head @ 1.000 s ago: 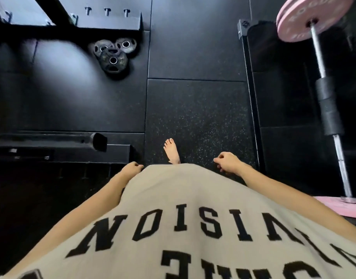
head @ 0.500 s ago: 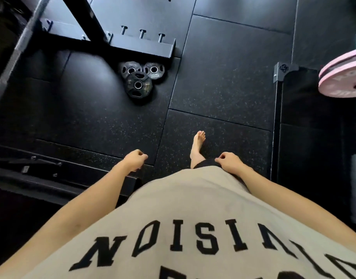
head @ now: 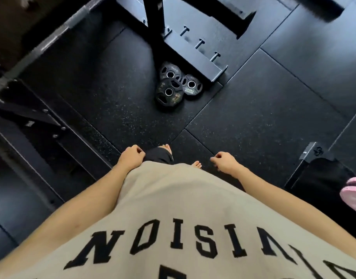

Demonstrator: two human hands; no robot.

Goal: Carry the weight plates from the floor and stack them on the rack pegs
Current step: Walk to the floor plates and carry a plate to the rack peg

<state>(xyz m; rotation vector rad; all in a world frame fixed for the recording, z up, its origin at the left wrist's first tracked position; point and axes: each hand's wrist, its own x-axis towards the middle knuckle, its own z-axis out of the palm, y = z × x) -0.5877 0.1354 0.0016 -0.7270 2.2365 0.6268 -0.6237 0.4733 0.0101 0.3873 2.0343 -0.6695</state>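
Note:
Three small black weight plates lie on the rubber floor in a cluster: the nearest one (head: 169, 92) overlaps the far one (head: 170, 72) and the right one (head: 191, 85). They sit against the black rack base (head: 193, 61), which carries three short pegs (head: 200, 43). My left hand (head: 131, 157) and my right hand (head: 225, 163) hang at my waist, well short of the plates, fingers loosely curled and holding nothing. My bare feet show between the hands.
A steel barbell (head: 52, 37) runs diagonally across the upper left. Black rack beams (head: 32, 115) lie low at the left. A pink bumper plate (head: 354, 195) shows at the right edge beside a black platform corner (head: 312, 152).
I have walked toward the plates, and the view has turned clockwise. The plates and rack base now sit nearer and more central. Both hands stay at my sides, holding nothing.

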